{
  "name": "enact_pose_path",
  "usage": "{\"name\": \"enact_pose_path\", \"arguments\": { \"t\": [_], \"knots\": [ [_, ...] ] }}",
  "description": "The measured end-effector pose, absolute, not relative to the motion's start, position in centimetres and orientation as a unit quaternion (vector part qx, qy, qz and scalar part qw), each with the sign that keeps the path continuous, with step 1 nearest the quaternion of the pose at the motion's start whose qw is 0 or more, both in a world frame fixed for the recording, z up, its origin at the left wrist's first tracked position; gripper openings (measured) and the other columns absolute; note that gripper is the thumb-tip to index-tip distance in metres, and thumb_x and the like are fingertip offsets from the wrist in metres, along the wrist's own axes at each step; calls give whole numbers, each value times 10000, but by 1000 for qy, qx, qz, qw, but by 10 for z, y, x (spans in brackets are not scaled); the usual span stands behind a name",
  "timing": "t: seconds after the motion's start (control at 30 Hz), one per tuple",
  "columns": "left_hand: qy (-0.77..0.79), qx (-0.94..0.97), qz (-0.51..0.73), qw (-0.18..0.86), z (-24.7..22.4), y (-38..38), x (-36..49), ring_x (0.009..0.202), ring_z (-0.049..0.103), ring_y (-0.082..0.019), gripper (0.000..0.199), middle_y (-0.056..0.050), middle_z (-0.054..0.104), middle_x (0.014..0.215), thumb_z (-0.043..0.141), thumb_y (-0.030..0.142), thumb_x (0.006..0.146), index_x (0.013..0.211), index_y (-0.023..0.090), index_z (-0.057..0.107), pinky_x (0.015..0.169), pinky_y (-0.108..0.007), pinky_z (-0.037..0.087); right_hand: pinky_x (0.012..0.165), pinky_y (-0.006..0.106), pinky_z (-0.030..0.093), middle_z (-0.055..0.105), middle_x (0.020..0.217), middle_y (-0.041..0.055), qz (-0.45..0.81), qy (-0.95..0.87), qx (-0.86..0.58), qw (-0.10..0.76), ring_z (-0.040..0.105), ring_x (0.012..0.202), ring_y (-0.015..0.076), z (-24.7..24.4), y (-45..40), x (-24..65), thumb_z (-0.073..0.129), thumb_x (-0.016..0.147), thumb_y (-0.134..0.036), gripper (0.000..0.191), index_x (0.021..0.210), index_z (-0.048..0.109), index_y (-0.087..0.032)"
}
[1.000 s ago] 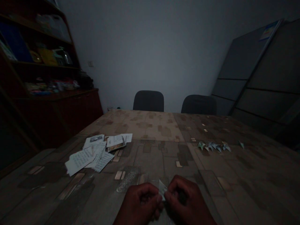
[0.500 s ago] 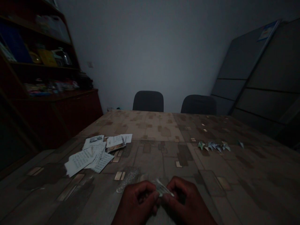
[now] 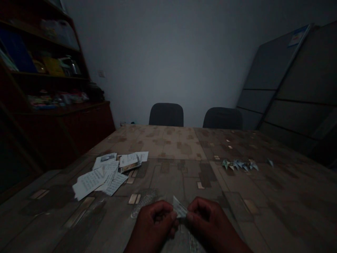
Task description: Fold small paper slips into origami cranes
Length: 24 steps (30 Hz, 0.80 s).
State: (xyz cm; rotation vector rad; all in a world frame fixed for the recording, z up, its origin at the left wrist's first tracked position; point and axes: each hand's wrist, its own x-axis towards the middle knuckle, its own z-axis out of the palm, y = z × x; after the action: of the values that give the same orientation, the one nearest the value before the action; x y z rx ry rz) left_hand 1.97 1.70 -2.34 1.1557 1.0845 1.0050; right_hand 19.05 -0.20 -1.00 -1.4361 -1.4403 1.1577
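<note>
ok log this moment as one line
left hand: pinching folded paper | right hand: pinching its other edge | patterned tablecloth, left: overlapping printed papers; right: small folded-paper figures

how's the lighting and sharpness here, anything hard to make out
Head view: dim overall, the wall lightest around its middle; head view: the cabinet sinks into shadow, its shelved items murky; head view: print on the loose papers is unreadable; head view: the folded paper shows pale between darker fingers.
</note>
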Motion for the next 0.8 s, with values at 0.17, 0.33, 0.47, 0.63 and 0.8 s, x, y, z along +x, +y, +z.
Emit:
{"name": "enact_pose_path", "arguments": {
  "t": [0.17,0.33,0.47,0.63,0.8],
  "knots": [
    [470,551,374,579,-23,19,20,531,534,-123,154,-2,636,577,712,239,649,730,115,754,518,-214,373,553,264,316,470,594,-21,469,-567,-556,387,411,583,145,-10,-1,190,565,685,-384,213,651,564,-174],
    [492,540,378,569,-35,18,21,492,545,-135,117,6,612,531,662,251,661,619,142,671,481,-225,380,561,261,320,456,590,-32,458,-587,-543,389,429,585,146,-12,-1,189,557,696,-379,205,644,543,-180],
    [514,546,388,535,-36,18,25,420,475,-103,132,50,521,448,631,217,642,533,174,569,430,-204,334,566,255,335,483,600,-26,428,-604,-546,392,457,598,147,-12,-3,189,556,716,-350,189,645,558,-175],
    [520,511,395,558,-34,22,25,400,494,-109,123,33,565,446,620,231,597,526,190,527,421,-207,360,572,251,334,508,626,-20,402,-623,-538,401,466,614,150,-13,-1,194,547,765,-300,158,670,571,-176],
    [514,532,409,535,-39,25,22,430,499,-121,123,21,580,461,602,223,594,522,201,504,450,-219,350,585,250,343,531,662,-19,388,-647,-532,385,491,641,153,-15,0,198,550,781,-245,100,728,601,-179]
  ]
}}
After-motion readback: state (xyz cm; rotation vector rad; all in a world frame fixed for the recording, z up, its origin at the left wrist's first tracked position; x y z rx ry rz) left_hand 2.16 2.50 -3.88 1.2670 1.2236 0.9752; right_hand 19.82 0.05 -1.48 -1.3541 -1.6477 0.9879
